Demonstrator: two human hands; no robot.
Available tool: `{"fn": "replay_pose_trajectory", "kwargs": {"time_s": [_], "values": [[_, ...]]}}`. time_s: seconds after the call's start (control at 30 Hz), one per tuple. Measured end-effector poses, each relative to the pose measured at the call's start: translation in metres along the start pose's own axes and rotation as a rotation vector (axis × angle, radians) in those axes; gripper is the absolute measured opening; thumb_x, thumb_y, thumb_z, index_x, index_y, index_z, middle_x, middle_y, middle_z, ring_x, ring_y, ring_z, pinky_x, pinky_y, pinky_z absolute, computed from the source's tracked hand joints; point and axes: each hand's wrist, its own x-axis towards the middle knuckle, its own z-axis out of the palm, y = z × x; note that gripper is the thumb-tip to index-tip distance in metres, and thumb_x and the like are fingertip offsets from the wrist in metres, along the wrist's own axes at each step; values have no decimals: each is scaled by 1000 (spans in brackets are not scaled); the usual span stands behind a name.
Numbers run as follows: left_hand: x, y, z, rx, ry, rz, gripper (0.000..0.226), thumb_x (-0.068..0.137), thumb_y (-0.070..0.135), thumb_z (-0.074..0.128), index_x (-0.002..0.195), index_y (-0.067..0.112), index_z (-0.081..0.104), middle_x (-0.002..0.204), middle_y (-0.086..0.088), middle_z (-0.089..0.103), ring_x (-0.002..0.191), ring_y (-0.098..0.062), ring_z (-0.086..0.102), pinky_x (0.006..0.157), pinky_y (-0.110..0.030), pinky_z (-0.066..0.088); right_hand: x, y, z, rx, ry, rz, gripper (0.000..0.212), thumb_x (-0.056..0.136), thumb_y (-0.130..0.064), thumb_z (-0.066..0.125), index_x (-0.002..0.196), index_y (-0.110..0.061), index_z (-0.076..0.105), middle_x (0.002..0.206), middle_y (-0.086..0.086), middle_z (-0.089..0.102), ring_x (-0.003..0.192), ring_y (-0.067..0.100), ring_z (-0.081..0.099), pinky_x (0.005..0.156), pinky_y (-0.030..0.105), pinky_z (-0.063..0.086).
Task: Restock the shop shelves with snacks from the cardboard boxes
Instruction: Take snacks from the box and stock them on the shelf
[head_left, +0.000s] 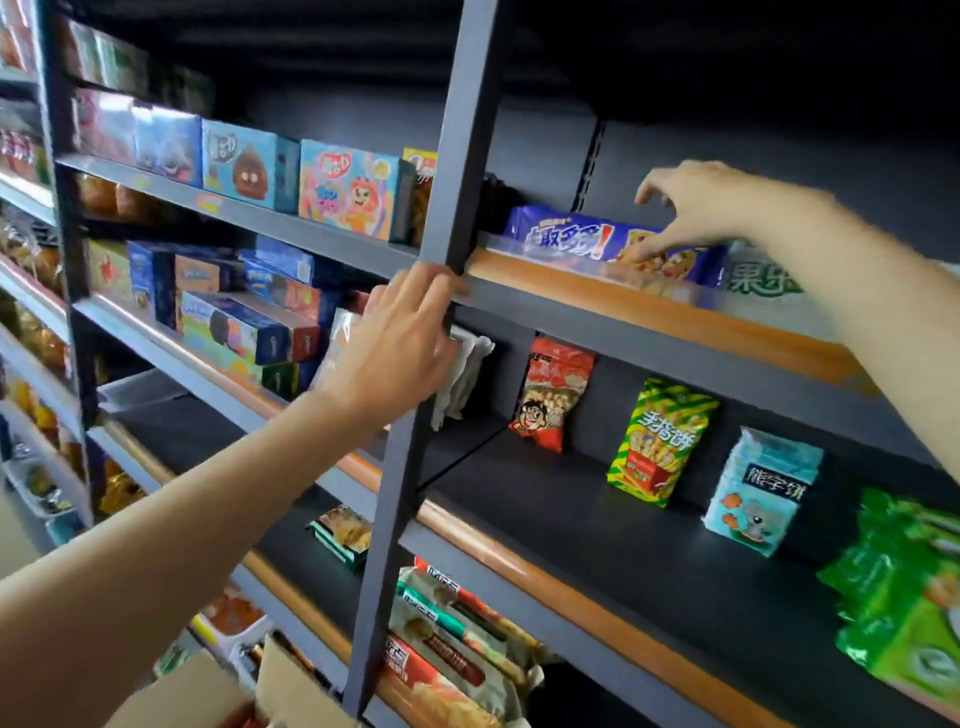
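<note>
The right hand (691, 208), at two o'clock, presses spread fingers onto the blue biscuit pack (597, 236) lying on the upper shelf (649, 306). The left hand (400, 338) curls round the grey upright post (441, 208). Judged risk: the pack lies against the shelf's low front lip, so a careless nudge could tip it over and down.

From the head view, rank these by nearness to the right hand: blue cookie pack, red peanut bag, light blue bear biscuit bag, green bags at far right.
1. Blue cookie pack: under the right hand, upper shelf.
2. Red peanut bag: shelf below, to the left.
3. Light blue bear biscuit bag: same shelf, lower.
4. Green bags: lowest, at the right edge.
</note>
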Motion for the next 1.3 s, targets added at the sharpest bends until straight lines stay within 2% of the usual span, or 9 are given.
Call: {"fn": "replay_pose_trajectory", "kwargs": {"time_s": [0.13,0.33,0.5,0.67,0.77,0.87,1.0,1.1,1.3], "values": [[65,37,-3,7,53,69,46,77,24,34,114,3,51,113,-17,51,101,-35,48,83,-45,41,4,10,16,-101,-232,41,85,70,-40,78,137,-19,30,132,15,48,115,34,48,95,41,41],[93,43,1,37,12,-11,54,77,31,33,121,5,49,119,-16,49,106,-34,44,87,-42,35,1,10,20,-160,-81,1,65,78,-19,71,130,-8,35,119,19,50,98,35,50,74,37,41],[87,32,-1,61,33,-26,49,81,32,31,118,5,51,116,-15,51,101,-33,46,81,-38,33,-1,4,5,-150,77,-23,59,79,-21,71,126,-5,40,119,21,49,106,39,48,81,38,40],[82,26,2,61,64,1,33,88,14,51,120,6,50,117,-14,51,105,-33,46,84,-41,34,16,-13,18,-21,-110,27,53,75,-27,75,115,-6,48,118,15,53,89,29,51,71,31,42],[72,26,-3,35,87,18,38,85,22,40,116,6,51,113,-13,51,102,-33,48,83,-41,35,20,-15,18,-95,-206,72,62,74,-37,76,121,-10,48,124,14,49,101,31,49,89,40,45],[40,23,-12,-73,155,-41,43,78,26,34,111,5,52,108,-12,52,97,-31,49,81,-40,37,7,-23,5,22,70,29,68,76,-41,73,129,-11,44,128,16,46,122,37,39,99,50,34],[-55,11,-7,-217,220,-329,35,79,15,42,111,4,51,105,-11,52,95,-27,51,83,-35,39,-57,-98,15,423,696,-315,31,85,-23,48,111,-7,55,107,15,58,104,33,50,87,40,39],[-168,-9,11,-195,-2,-603,36,79,7,46,114,1,48,109,-14,51,100,-30,49,82,-28,31,-102,-185,96,580,264,-579,32,85,-26,54,113,-10,54,108,12,55,102,29,52,86,42,44],[-393,-28,-1,67,-605,-1170,43,79,11,52,121,2,49,121,-19,44,109,-39,49,91,-47,41,-208,-342,339,471,-788,-771,46,91,-25,55,128,-2,42,121,16,46,115,35,47,90,42,43]]}}
